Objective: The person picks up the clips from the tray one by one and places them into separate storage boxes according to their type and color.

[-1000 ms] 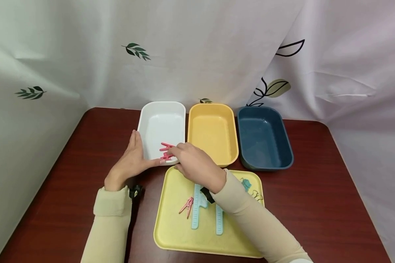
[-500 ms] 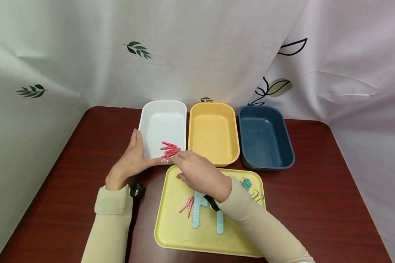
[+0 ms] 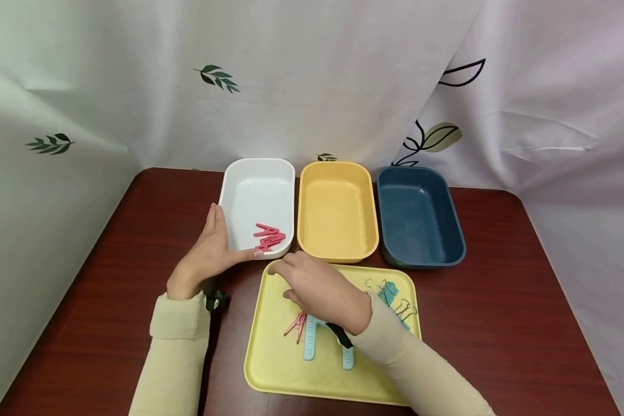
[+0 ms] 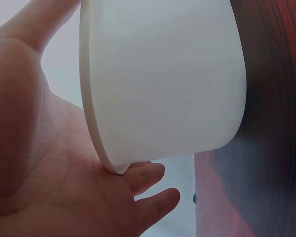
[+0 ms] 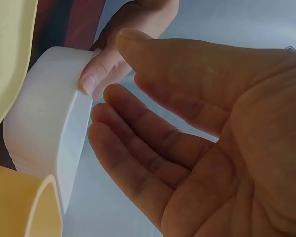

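My left hand (image 3: 203, 257) rests against the near left corner of the white bin (image 3: 257, 163), thumb along the front rim and straight fingers by the left side. In the left wrist view, the bin's white wall (image 4: 163, 84) meets the palm. Pink clothespins (image 3: 270, 238) lie in that bin's near right corner. My right hand (image 3: 322, 289) hovers over the yellow tray (image 3: 275, 370), holding nothing; its fingers are loosely bent in the right wrist view. Beneath it are a pink clothespin (image 3: 296, 326) and light blue ruler-like clips (image 3: 309, 341), partly hidden by the hand and wrist.
Right of the white bin stand a yellow bin (image 3: 338, 214) and a dark blue bin (image 3: 418, 225). Teal binder clips (image 3: 390, 292) lie at the tray's right, partly behind the right sleeve. A patterned white curtain (image 3: 291, 86) rises behind the dark red table (image 3: 504, 289).
My right hand has drawn back from the white bin toward the tray, letting go of a pink clothespin that now lies in the bin. The left hand has stayed put.
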Demonstrator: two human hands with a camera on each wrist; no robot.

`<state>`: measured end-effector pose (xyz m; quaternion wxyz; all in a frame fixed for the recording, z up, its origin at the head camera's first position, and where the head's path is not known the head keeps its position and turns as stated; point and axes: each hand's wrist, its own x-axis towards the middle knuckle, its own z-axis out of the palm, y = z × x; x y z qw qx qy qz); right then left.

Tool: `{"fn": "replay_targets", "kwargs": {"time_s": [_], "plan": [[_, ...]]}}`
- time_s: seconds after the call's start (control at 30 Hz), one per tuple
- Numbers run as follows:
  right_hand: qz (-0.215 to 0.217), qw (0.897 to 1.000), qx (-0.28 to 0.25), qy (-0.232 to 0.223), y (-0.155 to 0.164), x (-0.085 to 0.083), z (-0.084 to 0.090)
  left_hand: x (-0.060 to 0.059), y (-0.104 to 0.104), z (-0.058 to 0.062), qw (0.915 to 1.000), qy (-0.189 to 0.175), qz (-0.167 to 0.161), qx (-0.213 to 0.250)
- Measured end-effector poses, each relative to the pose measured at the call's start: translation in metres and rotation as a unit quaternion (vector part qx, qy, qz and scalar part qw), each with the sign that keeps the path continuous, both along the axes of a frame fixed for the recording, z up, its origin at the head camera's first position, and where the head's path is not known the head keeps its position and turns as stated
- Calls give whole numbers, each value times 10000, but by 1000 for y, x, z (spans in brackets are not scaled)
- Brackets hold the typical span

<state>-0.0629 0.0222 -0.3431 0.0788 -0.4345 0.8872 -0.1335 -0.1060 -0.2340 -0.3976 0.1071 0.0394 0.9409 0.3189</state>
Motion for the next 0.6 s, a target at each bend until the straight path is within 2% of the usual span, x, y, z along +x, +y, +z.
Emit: {"fn": "replay_targets", "kwargs": {"time_s": [0.27,0.6], "plan": [[-103,9996,162,-225,5,8,-4,-1,0,0,10000,-27,-11,13],[-69,9994,104,-309,8,14,-12,0,0,1,10000,-66,-1,-15]]}}
